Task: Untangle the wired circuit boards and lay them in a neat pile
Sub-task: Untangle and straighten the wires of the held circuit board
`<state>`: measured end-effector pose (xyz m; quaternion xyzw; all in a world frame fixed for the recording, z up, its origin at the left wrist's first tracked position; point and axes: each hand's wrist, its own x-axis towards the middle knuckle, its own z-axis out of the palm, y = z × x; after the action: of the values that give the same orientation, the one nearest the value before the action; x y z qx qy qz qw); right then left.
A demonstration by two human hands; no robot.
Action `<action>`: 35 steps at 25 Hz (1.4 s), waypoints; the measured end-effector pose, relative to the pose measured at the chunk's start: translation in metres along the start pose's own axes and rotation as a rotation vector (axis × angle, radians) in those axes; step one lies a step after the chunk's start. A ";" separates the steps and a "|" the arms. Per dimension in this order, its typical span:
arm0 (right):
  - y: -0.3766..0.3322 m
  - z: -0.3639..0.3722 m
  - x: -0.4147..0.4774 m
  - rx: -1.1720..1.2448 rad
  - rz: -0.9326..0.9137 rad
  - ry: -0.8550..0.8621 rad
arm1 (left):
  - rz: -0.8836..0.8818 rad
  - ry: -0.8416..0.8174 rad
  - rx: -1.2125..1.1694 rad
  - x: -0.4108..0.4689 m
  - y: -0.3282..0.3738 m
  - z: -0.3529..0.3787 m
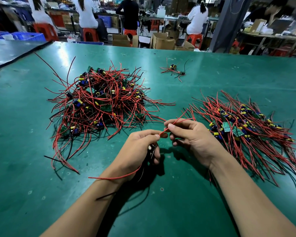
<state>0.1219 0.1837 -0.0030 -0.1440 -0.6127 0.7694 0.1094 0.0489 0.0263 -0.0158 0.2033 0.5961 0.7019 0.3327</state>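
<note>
Pinching a red wire between thumb and forefinger, the right hand holds it just above the green table, its other fingers loosely curled. The wire runs from this pinch down to the left hand, whose fingers are curled around a small circuit board; only a pale round part and a dark edge of the board show between the fingers. The two hands almost touch at the fingertips. Another red lead and a black lead trail from the left hand across the forearm.

Just right of the right hand lies the sorted pile, its boards lined up in a row with their wires fanned out to both sides. Beyond the left hand sits the tangled heap of boards and red and black wires. A small cluster lies apart, farther back on the table. At the far benches, people sit on orange stools.
</note>
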 end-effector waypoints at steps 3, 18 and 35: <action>0.004 0.003 0.000 0.025 -0.023 0.076 | -0.002 -0.014 0.002 -0.001 0.001 0.002; 0.010 0.027 0.000 0.003 0.050 0.224 | 0.129 0.064 0.143 -0.005 -0.001 0.010; 0.014 0.022 0.007 -0.068 -0.034 0.238 | 0.079 -0.015 0.098 -0.003 0.003 0.004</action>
<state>0.1081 0.1633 -0.0126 -0.2273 -0.6236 0.7236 0.1893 0.0533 0.0270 -0.0121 0.2481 0.6189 0.6828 0.2988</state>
